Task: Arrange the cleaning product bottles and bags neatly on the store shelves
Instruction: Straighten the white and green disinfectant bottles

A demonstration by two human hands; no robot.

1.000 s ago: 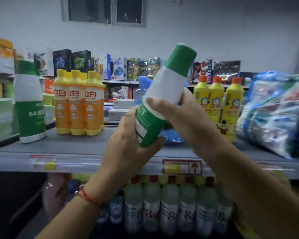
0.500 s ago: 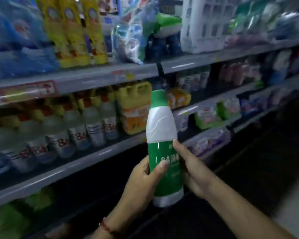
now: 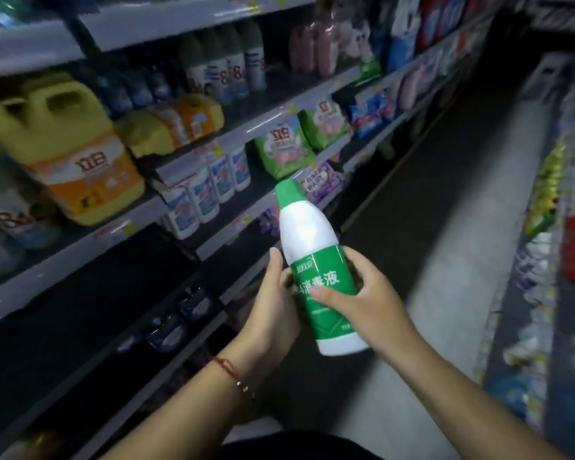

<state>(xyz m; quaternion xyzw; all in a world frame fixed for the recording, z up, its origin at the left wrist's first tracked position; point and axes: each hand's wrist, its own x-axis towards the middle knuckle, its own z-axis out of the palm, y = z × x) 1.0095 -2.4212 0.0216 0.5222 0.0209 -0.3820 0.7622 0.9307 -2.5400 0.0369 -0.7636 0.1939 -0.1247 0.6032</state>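
A: Where is the disinfectant bottle [image 3: 316, 260]?

B: In the aisle, held in front of the shelves, clear of every shelf. It is white with a green cap and green label, tilted slightly with the cap pointing up and away.

A: How do the hands sit on it?

B: The left hand [image 3: 273, 303] wraps the label from the left side, its thumb lying up along the bottle's edge. The right hand [image 3: 362, 293] grips from the right, its thumb pressed across the green label and its fingers curled behind. Both hold it firmly.

A: What is nearby?

B: To the left, a yellow detergent jug [image 3: 67, 151] stands on a shelf [image 3: 80, 240]. Green detergent bags [image 3: 284, 151] lie on the shelf beyond the bottle's cap, and small white bottles [image 3: 206, 190] stand in a row below the jug's level. A red string bracelet [image 3: 228, 368] circles the left wrist.
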